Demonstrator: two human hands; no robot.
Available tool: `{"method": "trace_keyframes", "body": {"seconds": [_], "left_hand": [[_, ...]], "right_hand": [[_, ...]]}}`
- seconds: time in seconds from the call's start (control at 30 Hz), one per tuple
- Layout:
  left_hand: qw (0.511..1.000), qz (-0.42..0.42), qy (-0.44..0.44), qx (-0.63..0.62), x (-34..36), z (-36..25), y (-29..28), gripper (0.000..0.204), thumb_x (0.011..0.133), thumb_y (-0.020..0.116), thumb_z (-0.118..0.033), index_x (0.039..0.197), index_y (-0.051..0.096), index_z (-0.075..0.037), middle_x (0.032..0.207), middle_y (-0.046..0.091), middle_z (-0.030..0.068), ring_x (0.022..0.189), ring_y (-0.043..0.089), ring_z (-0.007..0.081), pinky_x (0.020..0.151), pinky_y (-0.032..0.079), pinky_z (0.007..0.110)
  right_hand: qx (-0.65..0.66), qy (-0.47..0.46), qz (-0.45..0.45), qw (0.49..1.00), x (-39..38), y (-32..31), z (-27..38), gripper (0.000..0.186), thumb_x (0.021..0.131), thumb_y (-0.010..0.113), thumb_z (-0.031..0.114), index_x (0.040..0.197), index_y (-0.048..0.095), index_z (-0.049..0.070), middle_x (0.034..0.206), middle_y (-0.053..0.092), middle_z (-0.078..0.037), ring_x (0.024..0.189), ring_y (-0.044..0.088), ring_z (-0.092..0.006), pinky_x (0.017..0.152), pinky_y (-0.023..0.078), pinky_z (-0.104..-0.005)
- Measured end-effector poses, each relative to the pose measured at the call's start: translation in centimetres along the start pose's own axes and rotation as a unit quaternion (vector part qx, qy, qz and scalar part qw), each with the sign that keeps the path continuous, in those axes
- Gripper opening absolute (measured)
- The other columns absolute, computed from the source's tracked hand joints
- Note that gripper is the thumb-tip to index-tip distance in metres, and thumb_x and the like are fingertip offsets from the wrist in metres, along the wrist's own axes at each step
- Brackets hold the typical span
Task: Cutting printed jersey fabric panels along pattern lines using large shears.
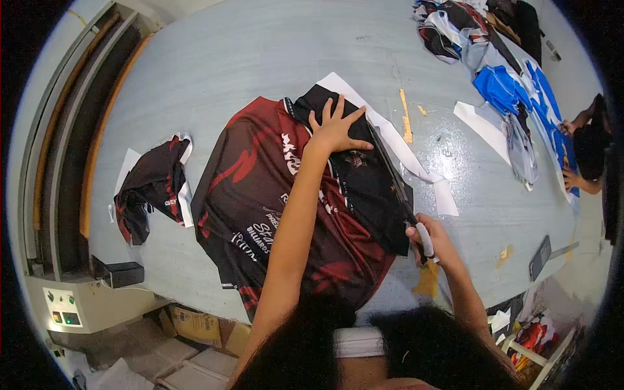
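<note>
While the left hand, fingers wide, flattens black printed fabric, the right hand grips long dark-bladed metal scissors to its right; likely trimming, next cut wanting fabric flat.

- The right hand hides much of the handles of the scissors from me.
- I lose some lettering on the dark red jersey behind the left forearm.
- The crest on the black cloth is too tiny to make out.
- The co-worker over there is cut off at the far-right edge.
- The garment heap runs off past the top.
</note>
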State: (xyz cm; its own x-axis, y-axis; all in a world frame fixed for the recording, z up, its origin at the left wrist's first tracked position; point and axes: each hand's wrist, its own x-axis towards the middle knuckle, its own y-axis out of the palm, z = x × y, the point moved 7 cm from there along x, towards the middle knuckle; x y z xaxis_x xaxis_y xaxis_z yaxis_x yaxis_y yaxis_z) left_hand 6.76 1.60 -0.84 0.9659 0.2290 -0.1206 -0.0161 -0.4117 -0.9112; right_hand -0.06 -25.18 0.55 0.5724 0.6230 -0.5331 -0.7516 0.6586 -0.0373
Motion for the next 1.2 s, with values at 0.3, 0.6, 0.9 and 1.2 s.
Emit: {"method": "trace_keyframes", "body": {"seconds": [0.3, 0.6, 0.9, 1.2], "left_hand": [[1.000, -0.010, 0.008, 0.000, -0.1, -0.2, 0.4, 0.098, 0.045, 0.066, -0.071, 0.132, 0.032, -0.038, 0.144, 0.006, 0.0161, 0.133, 0.004, 0.0352, 0.098, 0.005, 0.059], [1.000, -0.015, 0.017, 0.019, 0.2, -0.2, 0.0, 0.097, 0.048, 0.063, -0.074, 0.132, 0.029, -0.041, 0.144, 0.007, 0.0189, 0.132, 0.005, 0.0379, 0.097, 0.006, 0.058], [1.000, -0.004, 0.013, 0.016, 0.2, -0.1, 0.0, 0.097, 0.048, 0.062, -0.074, 0.132, 0.028, -0.041, 0.144, 0.006, 0.0194, 0.132, 0.004, 0.0383, 0.096, 0.005, 0.059], [1.000, -0.005, 0.007, 0.004, 0.3, -0.1, 0.1, 0.102, 0.043, 0.066, -0.071, 0.133, 0.030, -0.037, 0.144, 0.005, 0.0165, 0.132, 0.004, 0.0374, 0.097, 0.005, 0.061]], "right_hand": [[-0.011, 0.004, -0.036, 0.999, 0.1, 0.2, -0.5, 0.034, 0.077, 0.066, 0.034, 0.076, 0.047, 0.005, 0.051, 0.046, 0.000, 0.035, 0.046, -0.0098, 0.033, 0.034, -0.0232], [0.013, -0.003, -0.057, 0.998, 0.6, 0.1, -1.2, 0.034, 0.077, 0.066, 0.032, 0.073, 0.047, 0.004, 0.049, 0.046, -0.001, 0.035, 0.046, -0.0093, 0.033, 0.033, -0.0233], [0.032, -0.001, -0.074, 0.997, 0.4, 1.0, -0.5, 0.035, 0.076, 0.067, 0.033, 0.075, 0.049, 0.003, 0.048, 0.046, 0.000, 0.034, 0.046, -0.0097, 0.032, 0.033, -0.0239], [0.009, -0.003, -0.081, 0.997, 0.4, 1.2, -0.4, 0.034, 0.077, 0.067, 0.032, 0.073, 0.047, 0.005, 0.048, 0.045, 0.000, 0.035, 0.046, -0.0095, 0.032, 0.033, -0.0231]]}}
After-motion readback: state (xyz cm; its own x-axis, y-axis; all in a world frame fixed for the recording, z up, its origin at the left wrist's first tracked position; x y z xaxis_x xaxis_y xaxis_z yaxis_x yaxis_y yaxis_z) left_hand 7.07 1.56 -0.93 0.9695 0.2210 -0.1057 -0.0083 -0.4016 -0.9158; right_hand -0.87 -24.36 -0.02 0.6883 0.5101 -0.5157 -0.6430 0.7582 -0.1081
